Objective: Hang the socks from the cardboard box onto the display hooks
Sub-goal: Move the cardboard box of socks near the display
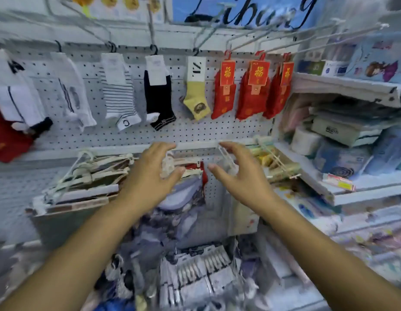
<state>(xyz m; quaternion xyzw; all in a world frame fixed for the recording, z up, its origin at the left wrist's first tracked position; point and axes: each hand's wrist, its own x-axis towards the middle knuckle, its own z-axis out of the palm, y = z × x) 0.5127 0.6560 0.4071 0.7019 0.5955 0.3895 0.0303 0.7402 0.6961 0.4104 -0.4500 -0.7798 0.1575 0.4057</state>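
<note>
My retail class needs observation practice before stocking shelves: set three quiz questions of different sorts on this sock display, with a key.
1. How many bundles of red socks hang right of the yellow sock?
2. Which sock hangs directly left of the yellow sock? A striped, B black, C red.
3. True or false: the left hand and right hand reach below the yellow sock's row.
Key: 1 three; 2 B, the black sock; 3 true.

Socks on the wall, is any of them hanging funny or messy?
The top row of hanging socks looks fairly neat. Below it on the left, the beige flat packets look messy: they are fanned out and tilted instead of lined up straight. The picture is blurry, though.
</note>
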